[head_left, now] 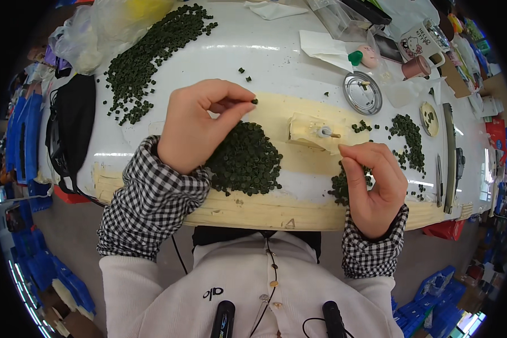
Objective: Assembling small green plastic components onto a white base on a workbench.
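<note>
My left hand (194, 127) pinches a small dark green piece (254, 101) between thumb and forefinger, above the table. Beneath that hand lies a heap of similar dark green pieces (250, 163), partly hidden by it. My right hand (374, 186) is closed in a pinch; anything between its fingertips is too small to make out. Its fingertips are close to a tape-wrapped block (303, 130), which carries a small pale fitting with a brown pin (334, 135) pointing right. A smaller pile of dark green pieces (339, 186) sits beside the right hand, partly covered by it.
A long green pile (146, 62) spreads over the far left, near clear plastic bags (90, 39) and a black cloth (73, 127). Toward the right are a round metal lid (362, 93), more green pieces (408, 138), tweezers (439, 180), a cup (419, 45) and a white paper (325, 49).
</note>
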Demonstrator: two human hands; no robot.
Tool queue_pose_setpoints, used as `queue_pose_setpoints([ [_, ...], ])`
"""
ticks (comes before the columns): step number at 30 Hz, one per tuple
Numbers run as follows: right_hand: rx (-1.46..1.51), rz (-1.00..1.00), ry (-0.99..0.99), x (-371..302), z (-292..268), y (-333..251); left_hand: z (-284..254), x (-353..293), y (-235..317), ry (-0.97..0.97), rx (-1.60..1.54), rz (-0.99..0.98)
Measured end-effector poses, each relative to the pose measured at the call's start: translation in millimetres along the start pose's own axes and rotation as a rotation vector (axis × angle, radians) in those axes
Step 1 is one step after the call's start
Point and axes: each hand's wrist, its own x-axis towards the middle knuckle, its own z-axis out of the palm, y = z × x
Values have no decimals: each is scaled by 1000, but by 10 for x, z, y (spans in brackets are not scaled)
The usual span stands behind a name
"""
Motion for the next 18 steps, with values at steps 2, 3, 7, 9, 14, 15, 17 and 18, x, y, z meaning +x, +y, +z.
queue_pose_setpoints([
  [2,-123,14,-42,-36,-40,82,-88,60,-183,2,129,-9],
  [3,-182,20,-62,-51,-50,108,-122,83,-219,-18,210,-21],
  [7,-244,-3,-117,-113,-67,101,-132,73,-210,44,313,14],
  [9,-272,-37,-116,-153,-89,86,-101,55,-110,56,337,141],
  [14,-270,-46,-120,-224,-69,56,28,-152,220,-265,240,343],
  [15,-277,-45,-122,-238,-64,60,101,-212,240,-349,213,376],
  [17,-319,-49,-121,-265,-40,89,208,-329,314,-475,247,420],
  [18,-337,-54,-122,-275,-28,103,234,-354,323,-471,280,427],
])
